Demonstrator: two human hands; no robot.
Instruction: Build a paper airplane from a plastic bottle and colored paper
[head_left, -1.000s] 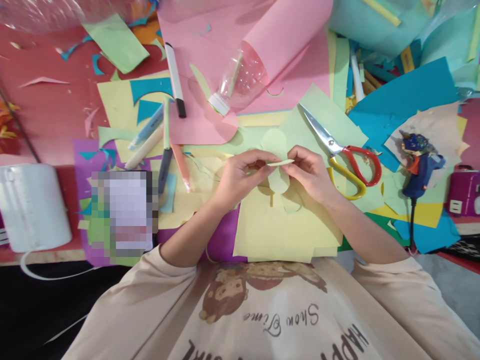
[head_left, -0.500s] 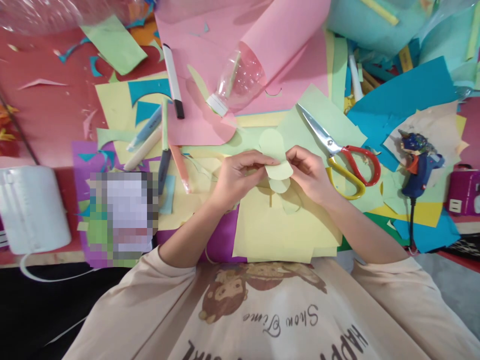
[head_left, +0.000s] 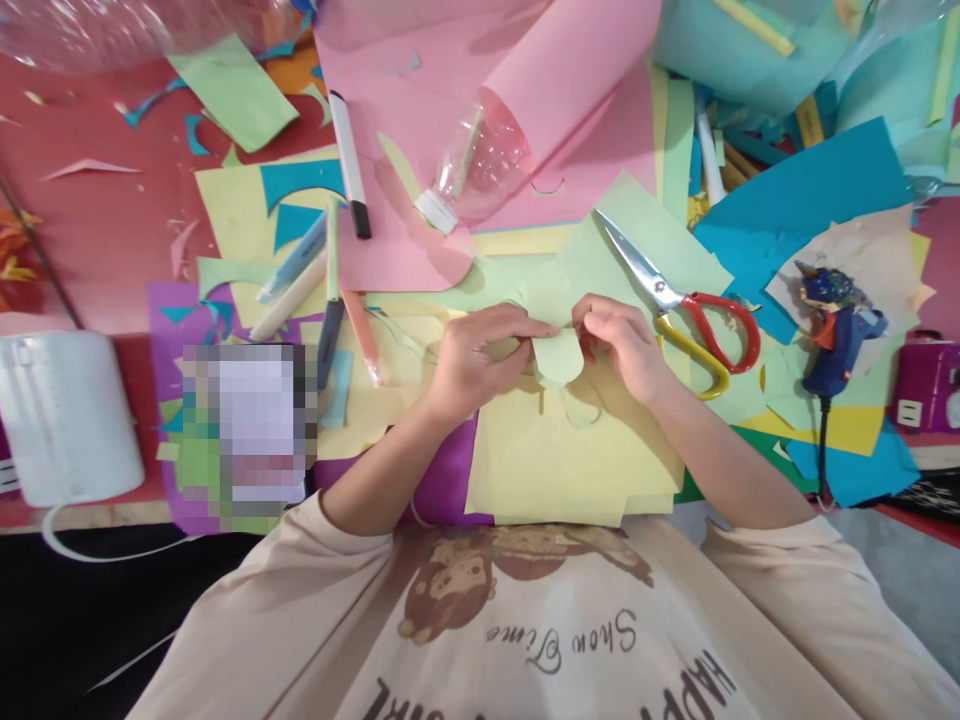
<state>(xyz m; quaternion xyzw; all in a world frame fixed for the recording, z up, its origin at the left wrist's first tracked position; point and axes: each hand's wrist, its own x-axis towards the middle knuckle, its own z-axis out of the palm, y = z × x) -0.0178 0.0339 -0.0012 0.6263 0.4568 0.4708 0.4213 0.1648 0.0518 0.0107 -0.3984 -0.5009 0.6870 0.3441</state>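
A folded pale green paper cutout (head_left: 559, 358) with rounded ends is held above the yellow sheet. My left hand (head_left: 484, 355) pinches it from the left, thumb below and index finger laid along the fold. At its right edge, the curled fingers of my right hand (head_left: 626, 345) are closed on the fold; the exact contact is partly hidden. Just right of that hand lie scissors (head_left: 664, 290) with red and yellow handles, blades pointing up and left. A yellow paper sheet (head_left: 574, 460) lies beneath both hands.
A clear plastic bottle (head_left: 487, 150) wrapped in pink paper lies ahead. Markers (head_left: 349, 165) and paper scraps spread to the left. A blue glue gun (head_left: 836, 340) rests at the right on blue paper (head_left: 810, 190). A white case (head_left: 67, 420) stands far left.
The cutout's upper part now lies folded back, and its lower flap faces up flatter. My right hand has shifted slightly right, with its fingers more curled. My left hand is nearly still.
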